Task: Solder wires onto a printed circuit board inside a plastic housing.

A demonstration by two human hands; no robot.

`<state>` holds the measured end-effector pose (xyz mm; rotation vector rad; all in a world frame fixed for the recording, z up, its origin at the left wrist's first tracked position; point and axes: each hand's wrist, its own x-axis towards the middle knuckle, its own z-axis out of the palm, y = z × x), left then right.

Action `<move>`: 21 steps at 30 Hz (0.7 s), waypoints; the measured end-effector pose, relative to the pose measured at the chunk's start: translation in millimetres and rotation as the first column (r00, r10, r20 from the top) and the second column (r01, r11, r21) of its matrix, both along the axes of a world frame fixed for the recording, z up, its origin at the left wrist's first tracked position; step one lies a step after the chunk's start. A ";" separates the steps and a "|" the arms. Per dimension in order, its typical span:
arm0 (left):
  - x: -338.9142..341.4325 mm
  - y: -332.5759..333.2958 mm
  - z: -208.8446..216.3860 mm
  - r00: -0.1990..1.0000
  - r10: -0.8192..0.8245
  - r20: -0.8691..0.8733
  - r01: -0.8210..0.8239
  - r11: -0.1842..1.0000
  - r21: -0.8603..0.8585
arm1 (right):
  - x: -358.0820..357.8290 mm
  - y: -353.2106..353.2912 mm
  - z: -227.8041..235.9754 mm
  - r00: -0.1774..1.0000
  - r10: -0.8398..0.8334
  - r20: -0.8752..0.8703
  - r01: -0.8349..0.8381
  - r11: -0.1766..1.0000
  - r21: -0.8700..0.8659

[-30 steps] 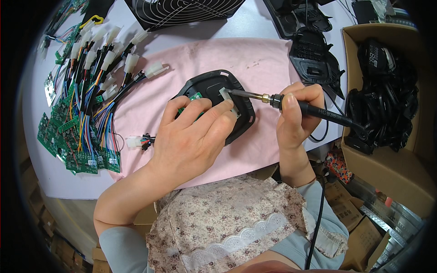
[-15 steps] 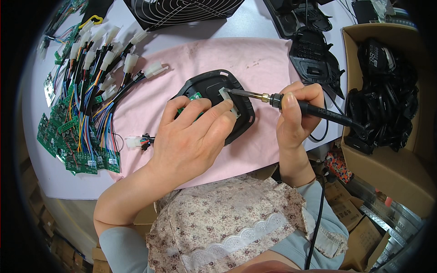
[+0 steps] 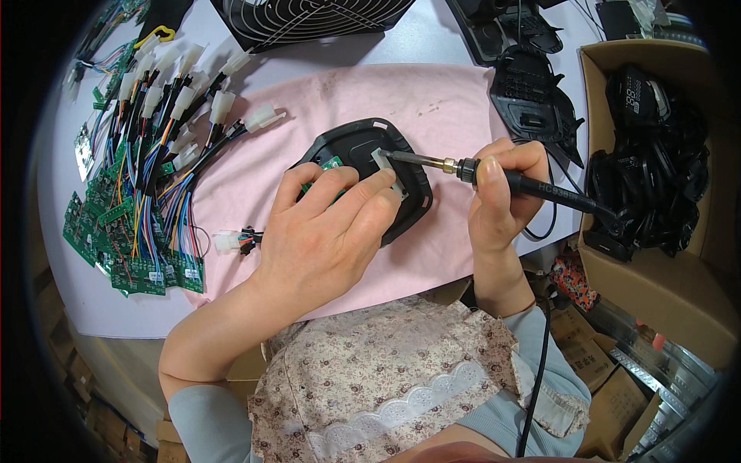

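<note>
A black plastic housing (image 3: pixel 417 185) lies hollow side up on the pink cloth (image 3: pixel 432 255). My left hand (image 3: pixel 328 224) presses over it, fingertips on a whitish strip (image 3: pixel 380 159) inside. Part of a green circuit board (image 3: pixel 332 163) shows by those fingers; the rest is hidden beneath the hand. A white connector (image 3: pixel 227 241) on short wires sticks out left of that hand. My right hand (image 3: pixel 505 197) grips a soldering iron (image 3: pixel 532 186) like a pen, its metal tip at the upper end of the strip. Whether the tip touches the strip or the housing, I cannot tell.
Green circuit boards (image 3: pixel 139 270) with coloured wires and white connectors heap up at left. A black fan (image 3: pixel 312 19) stands at the back. More black housings (image 3: pixel 532 100) lie at back right, beside a cardboard box (image 3: pixel 656 289) of black units. The iron's cord (image 3: pixel 536 386) hangs at right.
</note>
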<state>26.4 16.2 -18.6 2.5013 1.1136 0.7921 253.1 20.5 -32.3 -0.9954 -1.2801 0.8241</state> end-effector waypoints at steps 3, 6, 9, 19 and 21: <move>0.5 0.3 1.1 1.000 -0.001 0.021 0.001 1.000 -0.001 | 1.9 0.5 -0.9 1.000 -0.002 0.020 0.002 1.000 -0.001; 1.0 -0.6 -0.2 1.000 0.002 0.000 -0.002 1.000 -0.001 | 1.8 0.7 0.0 1.000 -0.002 -0.006 0.002 1.000 -0.002; 0.6 1.5 2.9 1.000 -0.025 -0.018 0.025 1.000 -0.018 | 4.4 1.4 0.5 1.000 -0.018 0.019 0.018 0.999 0.032; -4.4 5.6 29.2 0.987 -0.011 0.162 0.043 0.980 -0.195 | 41.5 -12.5 28.4 0.945 -0.325 0.045 0.305 0.920 0.246; -4.9 23.1 43.8 0.995 -0.047 0.084 0.060 0.986 -0.157 | 66.8 -14.2 36.9 0.832 -0.487 0.267 0.423 0.867 0.263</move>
